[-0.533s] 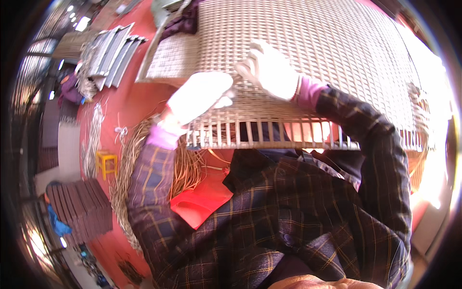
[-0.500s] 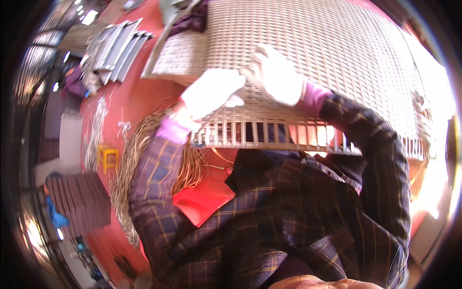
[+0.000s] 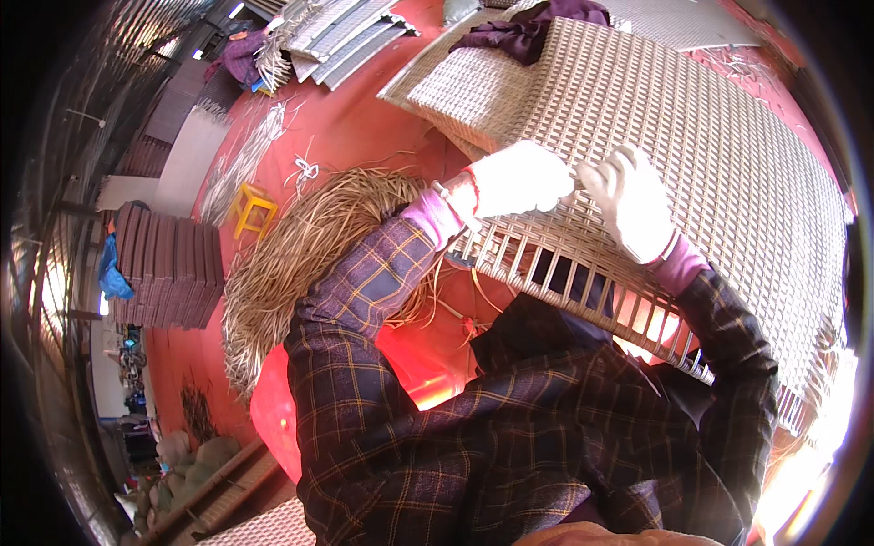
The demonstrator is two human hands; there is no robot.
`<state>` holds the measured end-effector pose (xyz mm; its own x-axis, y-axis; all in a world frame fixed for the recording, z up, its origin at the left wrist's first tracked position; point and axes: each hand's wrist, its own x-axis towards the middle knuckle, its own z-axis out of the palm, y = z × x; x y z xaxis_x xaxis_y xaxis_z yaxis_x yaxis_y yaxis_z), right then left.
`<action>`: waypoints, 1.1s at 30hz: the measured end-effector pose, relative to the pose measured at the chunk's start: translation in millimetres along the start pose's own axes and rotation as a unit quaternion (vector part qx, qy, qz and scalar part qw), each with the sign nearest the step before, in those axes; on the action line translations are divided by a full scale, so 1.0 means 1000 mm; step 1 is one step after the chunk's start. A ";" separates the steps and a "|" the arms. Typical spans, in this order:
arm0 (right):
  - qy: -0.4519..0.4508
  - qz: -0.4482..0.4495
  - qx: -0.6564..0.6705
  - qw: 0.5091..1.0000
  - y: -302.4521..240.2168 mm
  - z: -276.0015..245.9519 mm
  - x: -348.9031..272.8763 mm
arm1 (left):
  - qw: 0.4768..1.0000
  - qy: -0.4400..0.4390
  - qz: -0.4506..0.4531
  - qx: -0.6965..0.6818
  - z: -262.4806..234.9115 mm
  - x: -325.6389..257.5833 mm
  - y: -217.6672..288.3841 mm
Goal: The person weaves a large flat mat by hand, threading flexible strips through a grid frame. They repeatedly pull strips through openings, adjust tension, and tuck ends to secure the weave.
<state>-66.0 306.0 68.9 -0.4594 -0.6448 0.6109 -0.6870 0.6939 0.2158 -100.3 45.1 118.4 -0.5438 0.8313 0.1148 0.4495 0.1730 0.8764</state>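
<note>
Both my hands wear white gloves and work close together over a beige woven wicker piece (image 3: pixel 728 173), near its slatted front edge. My left hand (image 3: pixel 521 180) is closed, its fingertips pressed together above the weave; what they grip, if anything, is hidden by the glove and the glare. Across a small gap, my right hand (image 3: pixel 630 202) has its fingers bent and drawn in against the thumb. Any strand between them is too fine to make out. Below the hands runs the open row of slats (image 3: pixel 583 289) along the wicker's near edge.
A big bundle of loose wicker strands (image 3: pixel 300 246) lies left of my left arm. Beyond it stand a yellow stool (image 3: pixel 252 211) and a stack of brown woven panels (image 3: pixel 168 264). Dark purple cloth (image 3: pixel 528 32) rests on the wicker's far end. Grey panels (image 3: pixel 341 41) sit at the far left.
The view has turned, so the wicker piece now slants down to the right and more floor shows at left. My hands, nearly touching before, are slightly farther apart.
</note>
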 end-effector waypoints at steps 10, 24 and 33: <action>-0.089 0.353 0.335 0.869 0.016 0.008 -0.018 | 0.985 0.045 0.009 0.169 -0.038 -0.053 0.002; -0.067 0.400 0.763 0.503 -0.030 -0.009 0.003 | 0.992 0.061 0.107 0.039 -0.013 -0.057 0.004; -0.068 0.372 0.748 0.546 -0.040 0.007 -0.004 | 0.989 0.062 -0.105 0.085 0.000 -0.050 0.008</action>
<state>-40.7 278.6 53.0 -0.8923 -0.4509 0.0211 0.0738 -0.1919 -0.9786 -69.6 4.7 119.8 -0.7163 0.6978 0.0040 0.4235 0.4302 0.7972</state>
